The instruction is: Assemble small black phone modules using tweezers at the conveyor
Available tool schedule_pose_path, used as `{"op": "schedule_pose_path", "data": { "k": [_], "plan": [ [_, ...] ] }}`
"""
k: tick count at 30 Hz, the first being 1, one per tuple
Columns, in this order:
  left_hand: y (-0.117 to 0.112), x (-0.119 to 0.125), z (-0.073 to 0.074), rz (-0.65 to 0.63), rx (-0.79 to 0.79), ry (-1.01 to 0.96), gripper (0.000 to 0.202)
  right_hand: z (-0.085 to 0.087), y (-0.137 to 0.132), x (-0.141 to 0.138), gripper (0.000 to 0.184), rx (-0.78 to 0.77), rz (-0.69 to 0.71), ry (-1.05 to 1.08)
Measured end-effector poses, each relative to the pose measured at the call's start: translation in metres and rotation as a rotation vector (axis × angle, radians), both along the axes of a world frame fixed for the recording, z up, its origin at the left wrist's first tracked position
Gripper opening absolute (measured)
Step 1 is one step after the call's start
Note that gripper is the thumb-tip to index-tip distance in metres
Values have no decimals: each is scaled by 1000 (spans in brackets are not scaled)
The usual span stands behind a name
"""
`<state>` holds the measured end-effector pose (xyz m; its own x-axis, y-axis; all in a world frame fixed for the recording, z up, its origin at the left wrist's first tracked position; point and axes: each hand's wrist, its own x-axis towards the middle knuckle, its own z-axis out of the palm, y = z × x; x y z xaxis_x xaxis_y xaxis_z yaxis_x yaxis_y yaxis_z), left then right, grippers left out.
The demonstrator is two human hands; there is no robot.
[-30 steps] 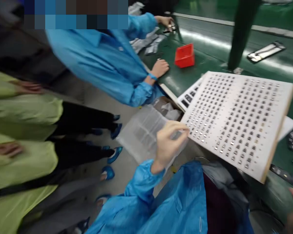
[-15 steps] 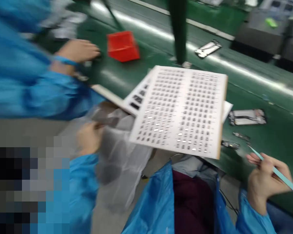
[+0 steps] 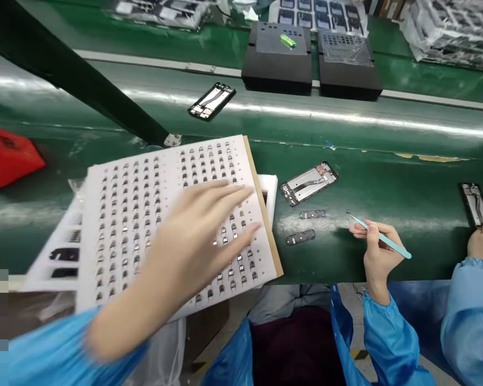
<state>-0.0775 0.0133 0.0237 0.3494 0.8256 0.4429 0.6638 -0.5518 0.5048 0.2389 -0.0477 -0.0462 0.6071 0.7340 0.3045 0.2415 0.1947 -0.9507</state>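
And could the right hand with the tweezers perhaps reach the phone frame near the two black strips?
Probably yes: beyond the tweezers and tiny part at their tip, the right hand has only green tabletop before the phone frame.

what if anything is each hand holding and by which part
Right hand: tweezers, around the middle, tiny piece at their tip. Left hand: blurred over the white board, no hold visible.

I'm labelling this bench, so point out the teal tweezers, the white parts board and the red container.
Teal tweezers (image 3: 388, 241), head view, on the shaft.
White parts board (image 3: 170, 174), head view, bare strip between columns.
Red container (image 3: 8, 165), head view, visible side.
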Motion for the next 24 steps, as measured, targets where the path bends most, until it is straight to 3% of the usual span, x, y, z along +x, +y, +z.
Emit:
{"op": "schedule_pose_path", "data": {
  "k": [2, 4, 6, 9, 12, 15, 17, 19, 21, 24],
  "plan": [
    [41, 43, 0, -102, -97, 268, 69, -1, -2, 3, 27, 0, -3, 3],
    [77, 86, -14, -96, -258, 438, 84, -4, -4, 6, 26, -11, -5, 21],
    [103, 116, -31, -85, -304, 495, 86, -8, -7, 8, 25, -19, 3, 38],
    [120, 132, -45, -51, -319, 529, 78, -12, -8, 8, 21, -22, 31, 58],
    [121, 134, -31, -10, -309, 529, 72, -12, -6, 6, 20, -1, 26, 86],
    [98, 139, -1, 21, -246, 432, 79, -6, -6, 13, 22, 35, -72, 105],
    [63, 146, 16, 12, -141, 278, 87, -1, -9, 24, 23, 60, -192, 112],
    [17, 157, 22, 11, -103, 211, 90, 3, -13, 37, 23, 94, -326, 119],
    [-30, 173, 14, 61, -156, 236, 94, 5, -19, 46, 24, 95, -397, 117],
    [-81, 198, -17, 207, -262, 347, 97, 3, -29, 48, 27, -22, -297, 96]
  ]
}}
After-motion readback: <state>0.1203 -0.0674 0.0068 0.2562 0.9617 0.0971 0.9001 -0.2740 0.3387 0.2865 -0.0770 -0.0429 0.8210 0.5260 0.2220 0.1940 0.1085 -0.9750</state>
